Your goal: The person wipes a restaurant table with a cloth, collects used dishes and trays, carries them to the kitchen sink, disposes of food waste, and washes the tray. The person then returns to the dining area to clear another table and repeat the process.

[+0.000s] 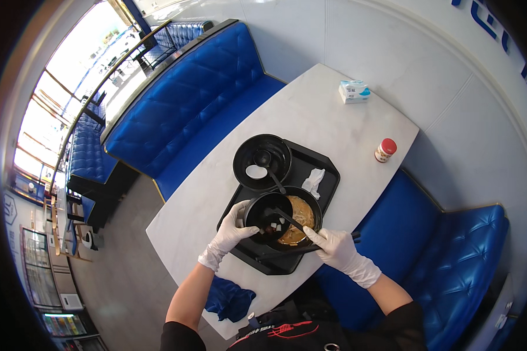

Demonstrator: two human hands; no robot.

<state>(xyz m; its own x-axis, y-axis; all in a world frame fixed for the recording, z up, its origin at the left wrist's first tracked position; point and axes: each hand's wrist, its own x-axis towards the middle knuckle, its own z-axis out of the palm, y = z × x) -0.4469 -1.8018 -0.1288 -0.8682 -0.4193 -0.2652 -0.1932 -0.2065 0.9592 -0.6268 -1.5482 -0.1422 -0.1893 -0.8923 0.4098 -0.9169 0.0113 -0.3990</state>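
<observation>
My left hand (233, 228), in a white glove, grips the rim of a small black bowl (263, 210) holding white cubes and some dark bits. This bowl is tilted over a larger black bowl (316, 206) with noodles in orange-brown broth (299, 215). My gloved right hand (336, 248) holds the handle of a black spoon (290, 219) that reaches into the small bowl, along with black chopsticks (298, 251). Behind them, another black bowl (241, 149) contains a black ladle (262, 156) and a small white dish (256, 172). A crumpled white tissue (313, 181) lies on the black tray (331, 175) beneath the bowls.
The tray rests on a white marbled table (193, 210). A tissue pack (354, 92) and a red-lidded jar (385, 150) stand towards the wall. A blue cloth (230, 298) lies at the near edge. Blue padded benches (189, 96) flank the table.
</observation>
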